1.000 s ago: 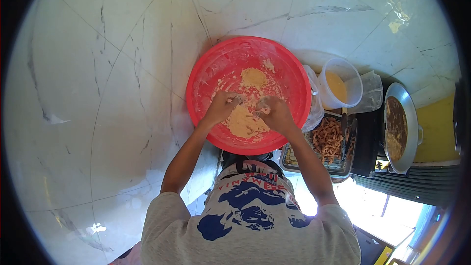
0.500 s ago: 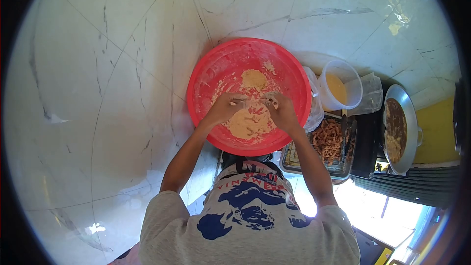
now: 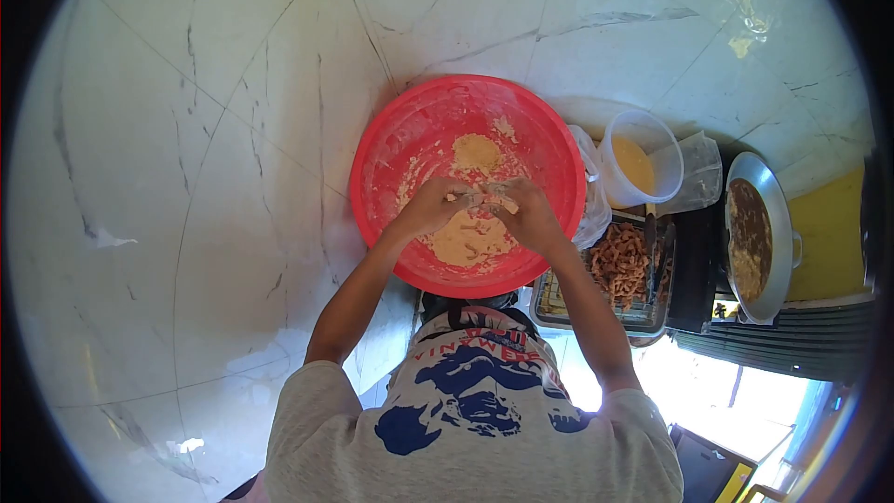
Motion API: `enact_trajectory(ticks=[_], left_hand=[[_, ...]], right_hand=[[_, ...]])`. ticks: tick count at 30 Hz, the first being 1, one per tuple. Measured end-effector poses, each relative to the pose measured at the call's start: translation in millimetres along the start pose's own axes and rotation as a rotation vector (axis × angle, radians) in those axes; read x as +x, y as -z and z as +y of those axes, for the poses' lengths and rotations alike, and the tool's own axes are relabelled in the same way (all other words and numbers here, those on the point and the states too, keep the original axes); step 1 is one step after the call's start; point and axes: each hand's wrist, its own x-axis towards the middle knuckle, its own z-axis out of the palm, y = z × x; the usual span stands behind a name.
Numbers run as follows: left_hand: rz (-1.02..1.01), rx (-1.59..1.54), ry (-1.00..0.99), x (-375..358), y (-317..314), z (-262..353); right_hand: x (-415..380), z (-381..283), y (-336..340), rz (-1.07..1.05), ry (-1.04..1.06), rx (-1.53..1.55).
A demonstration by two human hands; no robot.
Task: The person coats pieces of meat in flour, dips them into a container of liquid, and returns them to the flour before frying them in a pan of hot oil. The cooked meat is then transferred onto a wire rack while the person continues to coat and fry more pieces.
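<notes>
Veined, marbled tiles (image 3: 247,224) spread behind and to the left of a wide red basin (image 3: 424,102), which sits in the middle, just beyond the person's body. Inside it, a rounded heap of pale powder (image 3: 476,153) lies on the far side, with a broader floury patch (image 3: 456,244) on the near side, where a few coated strips (image 3: 472,251) show. The left hand (image 3: 430,205) and right hand (image 3: 529,216) are over the middle of the basin, close together, fingers bent inward and dusted white. Something pale seems to show between the fingertips (it may be a strip or only flour), so I cannot tell whether either hand grips anything. The strips look light, soft and limp, probably dry outside and a little slippery beneath; a gentle pinch near each end would suit them, as a hard squeeze could tear them or strip the coating. To the right, a tub (image 3: 666,154) holds yellow liquid (image 3: 633,168); nearer, a tray (image 3: 555,309) bears browned pieces (image 3: 622,261), and farther right is a metal pan (image 3: 780,233) with dark contents.
</notes>
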Motion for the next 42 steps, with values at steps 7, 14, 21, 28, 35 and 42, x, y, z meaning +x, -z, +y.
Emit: enact_trajectory(ticks=[7,14,21,28,35,42], left_hand=[[-0.047,-0.035,0.112,-2.2,6.7,11.6],[-0.027,-0.046,0.029,-0.7,5.4,-8.9],[-0.042,-0.02,0.037,-2.1,3.3,3.6],[-0.037,-0.04,0.033,-3.1,4.0,-0.3],[-0.041,-0.084,0.084,-0.5,1.4,-10.1],[-0.049,0.037,0.066,-8.2,7.6,-0.2]], right_hand=[[5.9,-5.5,5.6,-0.086,-0.116,0.121],[4.5,-10.5,2.9,-0.077,-0.191,0.262],[5.9,-4.1,3.8,-0.112,-0.127,0.177],[4.5,-4.5,3.3,-0.126,-0.149,0.201],[3.7,-8.2,-5.2,-0.148,-0.229,0.24],[2.9,-0.2,-5.1,-0.167,-0.129,0.169]])
